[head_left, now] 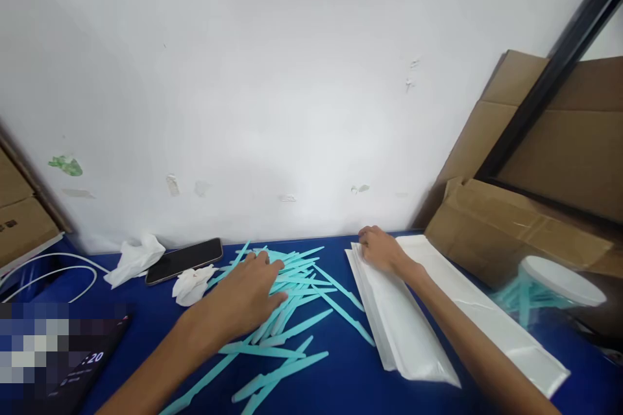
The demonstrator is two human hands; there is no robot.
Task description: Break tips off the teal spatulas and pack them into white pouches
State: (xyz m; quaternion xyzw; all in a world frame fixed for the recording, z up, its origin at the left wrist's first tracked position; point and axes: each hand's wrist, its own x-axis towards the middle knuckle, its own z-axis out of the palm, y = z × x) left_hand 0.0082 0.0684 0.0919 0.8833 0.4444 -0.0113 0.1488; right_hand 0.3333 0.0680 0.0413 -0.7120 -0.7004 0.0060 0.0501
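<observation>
So there's a big messy pile of teal sticks (287, 311) spread over the blue table (341, 382), thin flat plastic ones, lying every which way. The left hand (248, 295) is flat on top of the pile, palm down, fingers loosely spread over the sticks, not really pinching any that I can see.

Just right of the pile is a stack of white pouches (396, 318), long and narrow, running away toward the wall. The right hand (382, 249) sits on the far end of that stack, fingers curled down onto the top pouch; can't tell if it's actually gripping one or just pressing. A second row of pouches (487, 318) lies right beside the first.

Further right there's a clear tub (540, 292) with a white lid, more teal sticks inside, blurry though. Behind it, a brown cardboard box (506, 233) and more cardboard leaning on the wall.

On the left side: a dark phone (185, 260) lying face up near the wall, two crumpled tissues (136, 258) around it, and a white cable (58, 269) looping off the edge. Bottom left there's a second screen (90, 363) showing ":20", the rest is pixelated so nothing else is readable. No brand names visible anywhere.
</observation>
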